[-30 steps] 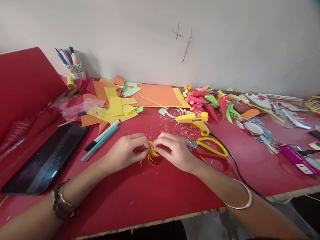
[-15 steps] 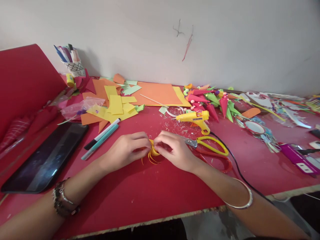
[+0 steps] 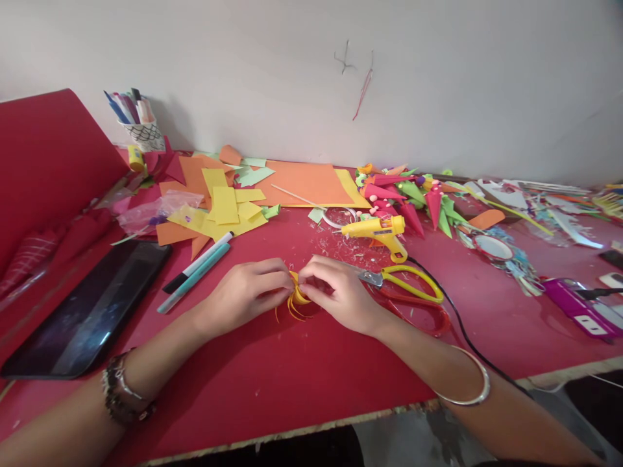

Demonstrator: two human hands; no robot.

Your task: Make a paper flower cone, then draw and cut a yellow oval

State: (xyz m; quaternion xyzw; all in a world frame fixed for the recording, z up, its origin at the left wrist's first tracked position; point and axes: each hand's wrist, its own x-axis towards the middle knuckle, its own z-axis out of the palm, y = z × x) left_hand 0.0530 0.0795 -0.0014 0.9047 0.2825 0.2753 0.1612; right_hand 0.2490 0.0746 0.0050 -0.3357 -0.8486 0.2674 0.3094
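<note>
- Table (image 3: 272, 389): red top under everything; its bare near stretch lies between the forearms, on the person's side of the paper.
- Phone (image 3: 92, 311): flat, slanting, beyond the left forearm; well apart from the paper.
- Left hand (image 3: 250, 285): fingertips drawn together, pinched on the paper from its left side; palm turned down.
- Right hand (image 3: 343, 292): thumb and forefinger meet in a loop, clamped on the paper from its right side; the two hands' fingertips are just beside each other, with only a narrow gap.
- Scissors (image 3: 388, 275): just right of the right hand, handles pointing away to the right; the blades run in behind that hand and are partly hidden.
- Glue gun (image 3: 374, 227): beyond the right hand, nozzle to the left; near the hand, apart from it.
- Pens (image 3: 195, 277): two, side by side, slanting, left of the left hand and apart from it.
- Paper (image 3: 299, 299): yellow-orange, curled, cut into thin strips; it sits between both sets of fingertips, strips curving down toward the near edge; both hands touch it, though most of what shows lies under the right fingertips; its long axis cannot be told, the fingers hide its top.
</note>
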